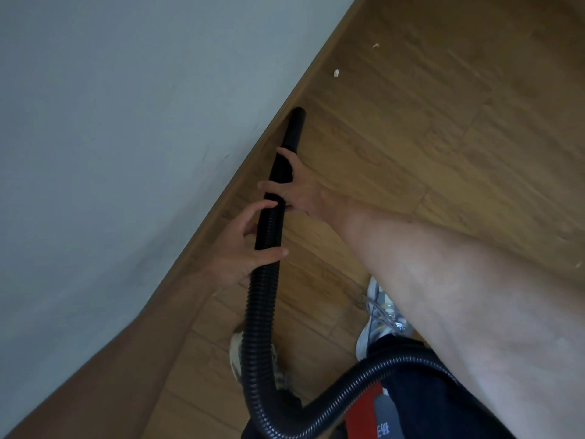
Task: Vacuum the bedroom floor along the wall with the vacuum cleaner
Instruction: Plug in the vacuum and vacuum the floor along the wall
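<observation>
A black vacuum hose (258,327) with a smooth rigid nozzle (292,128) runs up the middle of the view. The nozzle tip sits on the wooden floor (411,137) right beside the brown skirting board (253,150) of the pale wall (126,106). My right hand (304,191) grips the smooth tube just above the ribbed part. My left hand (243,248) holds the ribbed hose a little lower, thumb across it. The hose loops down to the red and black vacuum body (364,416) at the bottom.
Two small pale crumbs lie on the floor ahead of the nozzle, one (335,73) near the skirting and one (375,45) farther on. My shoes, the left (237,353) and the right (380,315), stand on the floor below the hands.
</observation>
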`<state>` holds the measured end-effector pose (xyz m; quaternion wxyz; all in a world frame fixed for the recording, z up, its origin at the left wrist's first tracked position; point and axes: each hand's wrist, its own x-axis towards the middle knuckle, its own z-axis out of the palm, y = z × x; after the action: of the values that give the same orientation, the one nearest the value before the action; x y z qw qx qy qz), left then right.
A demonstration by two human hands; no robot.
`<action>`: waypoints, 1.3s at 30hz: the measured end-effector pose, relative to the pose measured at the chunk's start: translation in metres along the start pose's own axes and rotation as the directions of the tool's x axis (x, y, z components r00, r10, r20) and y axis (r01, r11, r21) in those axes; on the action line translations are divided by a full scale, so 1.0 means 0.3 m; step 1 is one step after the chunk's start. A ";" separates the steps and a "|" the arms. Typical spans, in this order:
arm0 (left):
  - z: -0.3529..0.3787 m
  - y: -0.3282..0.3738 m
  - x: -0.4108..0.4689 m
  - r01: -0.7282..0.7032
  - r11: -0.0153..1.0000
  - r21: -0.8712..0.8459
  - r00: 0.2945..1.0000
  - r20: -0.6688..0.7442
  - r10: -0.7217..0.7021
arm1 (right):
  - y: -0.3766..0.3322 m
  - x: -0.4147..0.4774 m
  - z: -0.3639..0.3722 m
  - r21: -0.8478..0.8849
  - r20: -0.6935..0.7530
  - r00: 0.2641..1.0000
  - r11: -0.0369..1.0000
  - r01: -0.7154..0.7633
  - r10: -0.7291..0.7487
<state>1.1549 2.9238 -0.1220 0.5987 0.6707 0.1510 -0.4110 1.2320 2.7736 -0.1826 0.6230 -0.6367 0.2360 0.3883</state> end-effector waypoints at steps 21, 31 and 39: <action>0.010 0.124 0.115 -0.123 0.977 0.173 0.991 0.082 0.110 | -0.115 0.005 -0.120 0.027 -0.077 0.997 1.000 -0.011 0.013; 0.075 0.255 0.251 -0.135 0.970 0.205 0.989 0.093 0.118 | -0.193 0.074 -0.275 0.068 -0.113 0.994 0.998 0.008 0.000; 0.159 0.352 0.319 -0.104 0.964 0.246 0.992 0.095 0.083 | -0.259 0.090 -0.421 0.049 -0.023 0.999 0.998 -0.033 0.034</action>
<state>1.2697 2.8267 -0.1179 0.5339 0.7293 0.0408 -0.4260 1.3342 2.6639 -0.1661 0.6289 -0.6219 0.2635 0.3850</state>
